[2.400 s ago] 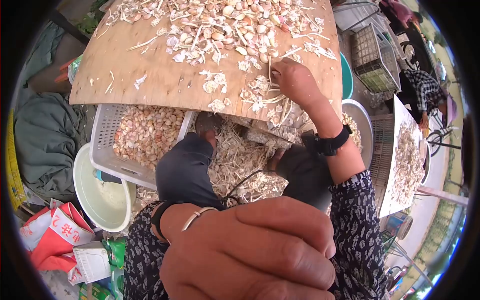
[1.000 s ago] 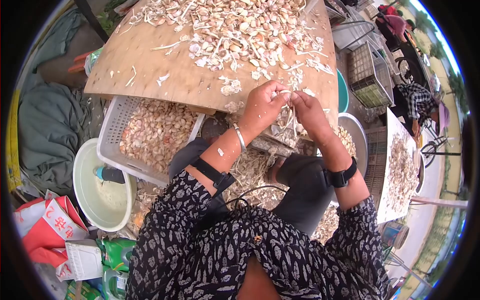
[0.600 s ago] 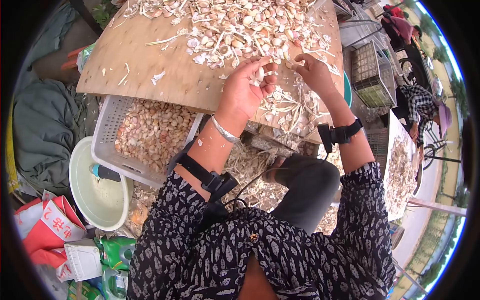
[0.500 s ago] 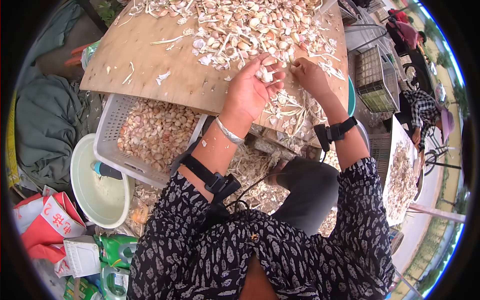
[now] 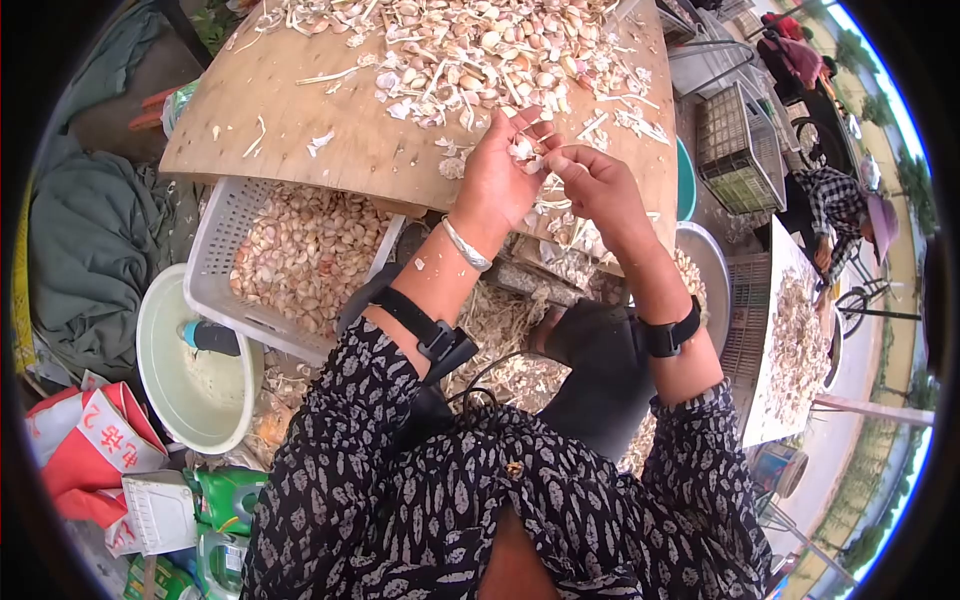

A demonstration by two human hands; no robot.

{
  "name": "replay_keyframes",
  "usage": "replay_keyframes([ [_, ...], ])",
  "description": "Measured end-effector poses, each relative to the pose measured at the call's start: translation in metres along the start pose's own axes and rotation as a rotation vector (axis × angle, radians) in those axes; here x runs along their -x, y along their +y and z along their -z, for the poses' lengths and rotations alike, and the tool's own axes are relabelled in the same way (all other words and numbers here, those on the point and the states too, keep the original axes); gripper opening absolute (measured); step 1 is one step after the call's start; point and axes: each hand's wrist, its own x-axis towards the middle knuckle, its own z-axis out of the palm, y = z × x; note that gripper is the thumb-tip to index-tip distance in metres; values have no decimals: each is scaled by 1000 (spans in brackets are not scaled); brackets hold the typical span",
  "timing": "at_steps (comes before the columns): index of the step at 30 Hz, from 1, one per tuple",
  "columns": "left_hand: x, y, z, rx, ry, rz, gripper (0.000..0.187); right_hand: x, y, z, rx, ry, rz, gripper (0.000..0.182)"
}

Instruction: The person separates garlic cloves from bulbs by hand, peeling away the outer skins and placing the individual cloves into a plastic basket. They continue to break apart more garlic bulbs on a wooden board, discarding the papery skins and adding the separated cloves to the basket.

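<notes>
1. Left hand [image 5: 497, 172] is cupping garlic cloves [image 5: 523, 149], palm up, at 12 o'clock over the board [image 5: 300, 170].
2. Right hand [image 5: 590, 190] is pinching narrow at those cloves, fingertips touching.
3. Done, I judge: crate [image 5: 215, 260] at 10 o'clock is holding lots of separated cloves.
4. Left: big garlic pile [image 5: 470, 50] w/ skins is waiting at board's far edge; roughly midway.

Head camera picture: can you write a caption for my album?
Two hands, left hand and right hand, hold garlic pieces over a wooden board above a basket of cloves.

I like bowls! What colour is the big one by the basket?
The bowl is pale green, seen from the head view.
</notes>
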Motion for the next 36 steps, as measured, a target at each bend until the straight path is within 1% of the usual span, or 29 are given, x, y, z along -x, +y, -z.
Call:
replay_keyframes([
  [2,0,-5,2,72,-1,47,50,2,5,-20,430,107,514,15],
  [3,1,-7,5,24,3,30,51,4,5,-26,587,152,548,15],
  [4,0,-8,8,23,3,25,51,5,4,-27,586,149,552,15],
  [6,-1,-8,14,75,34,17,45,5,4,-25,470,77,560,14],
  [7,-7,-6,23,135,2,19,37,4,9,-18,323,-11,591,15],
  [8,-8,-1,23,136,-3,19,37,8,2,-8,326,-7,594,15],
  [10,-2,6,20,89,100,-45,30,21,-15,14,-80,-313,-103,19],
  [11,-1,10,16,32,107,-134,24,16,-11,26,-98,-385,-168,23],
  [12,-1,12,11,36,106,-132,24,10,-4,27,-95,-382,-170,23],
  [14,2,18,5,-31,12,-263,21,-1,4,21,359,-16,233,24],
  [15,1,21,-1,29,75,-207,18,-8,-1,21,410,19,320,24],
  [16,-1,22,4,28,79,-208,18,-18,-3,17,408,15,319,24],
  [18,-3,24,17,169,127,-164,15,-39,-7,8,640,238,374,22],
  [19,-4,27,20,151,151,-164,15,-56,1,4,761,255,498,19],
  [20,-5,27,19,152,151,-168,15,-71,8,-2,761,253,502,19],
  [22,-3,31,17,103,192,-112,15,-98,16,-17,973,205,435,19],
  [23,-4,30,17,86,202,-102,15,-109,20,-21,1046,149,407,21],
  [24,-5,30,18,85,204,-106,15,-114,26,-22,1043,146,410,21],
  [26,-7,31,19,106,189,-96,15,-122,37,-16,920,214,403,24],
  [27,-7,30,17,76,205,-122,16,-123,42,-10,908,231,515,19],
  [28,-7,29,16,80,201,-116,16,-122,47,3,914,236,512,19],
  [30,-10,26,17,91,189,-95,15,-101,23,21,-280,-112,-91,16],
  [31,-11,23,18,62,174,-71,15,-83,14,20,-504,-174,-109,21],
  [32,-10,19,17,64,171,-58,15,-73,12,23,-504,-161,-112,21],
  [34,-8,14,16,-1,159,-14,16,-59,10,26,-808,-265,-173,27],
  [36,-7,10,15,-42,143,0,17,-50,11,28,-855,-290,-180,29],
])
